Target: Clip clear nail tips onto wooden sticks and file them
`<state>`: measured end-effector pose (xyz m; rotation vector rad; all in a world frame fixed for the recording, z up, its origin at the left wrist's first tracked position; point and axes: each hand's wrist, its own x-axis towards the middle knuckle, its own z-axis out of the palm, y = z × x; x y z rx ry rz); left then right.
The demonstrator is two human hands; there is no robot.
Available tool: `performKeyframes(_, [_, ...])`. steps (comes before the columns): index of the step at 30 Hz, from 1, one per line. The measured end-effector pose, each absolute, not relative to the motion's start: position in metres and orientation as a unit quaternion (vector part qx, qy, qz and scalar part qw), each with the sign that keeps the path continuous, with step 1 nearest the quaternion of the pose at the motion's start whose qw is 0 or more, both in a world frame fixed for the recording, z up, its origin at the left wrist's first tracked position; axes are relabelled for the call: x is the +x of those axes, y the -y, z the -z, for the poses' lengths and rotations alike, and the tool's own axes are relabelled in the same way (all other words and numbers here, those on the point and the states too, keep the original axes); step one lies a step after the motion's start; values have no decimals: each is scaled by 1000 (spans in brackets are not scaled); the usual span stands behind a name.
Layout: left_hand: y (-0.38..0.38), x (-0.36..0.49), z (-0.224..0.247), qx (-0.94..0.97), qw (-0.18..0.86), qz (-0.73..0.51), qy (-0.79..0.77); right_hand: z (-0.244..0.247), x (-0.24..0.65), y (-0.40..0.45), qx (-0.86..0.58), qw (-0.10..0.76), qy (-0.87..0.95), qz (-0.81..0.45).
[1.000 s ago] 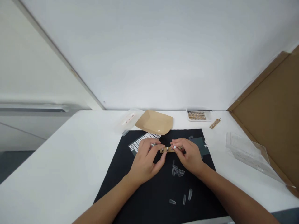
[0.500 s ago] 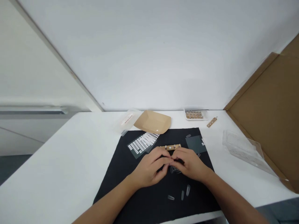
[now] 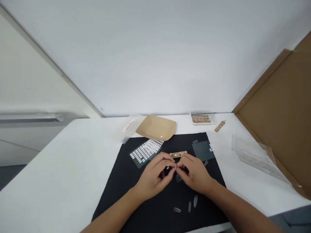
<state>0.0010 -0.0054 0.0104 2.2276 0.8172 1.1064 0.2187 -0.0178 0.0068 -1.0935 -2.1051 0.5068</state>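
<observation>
A: What lies nearest on the black mat?

B: Three loose clear tips, set apart from one another, near its front edge.

A: Condition of the hands?

B: The left hand and the right hand meet above the middle of the mat, each narrowed to a pinch. Their fingertips come together on a pale piece, too small to identify. It sits between both sets of fingertips.

A: Anything immediately about the fingers?

B: A white oval shows beside the left fingers; whether held or lying on the mat, I cannot tell. A clear cluster lies just by the right thumb, partly hidden. Behind the fingertips lies a studded strip, its left end covered by the left hand.

A: Rear of the mat?

B: On the left, a sticker sheet lies aslant, bearing rows of white ovals. On the right, a dark sheet carries a few more at its right edge.

A: Beyond that?

B: A clear case lies on the white table at right. Further back, a cardboard tray stands beside a plastic bag with red lettering. A shallow box holds more studded strips; a single strip lies just beside it. A white wall stands behind.
</observation>
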Motion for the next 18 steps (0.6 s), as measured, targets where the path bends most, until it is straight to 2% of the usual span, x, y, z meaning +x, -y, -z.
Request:
performKeyframes(7, [5, 2, -13, 828, 254, -386, -318, -5, 216, 19, -426, 362, 812, -165])
performKeyframes(18, [5, 1, -16, 885, 138, -305, -323, -2, 214, 21, -430, 340, 820, -161])
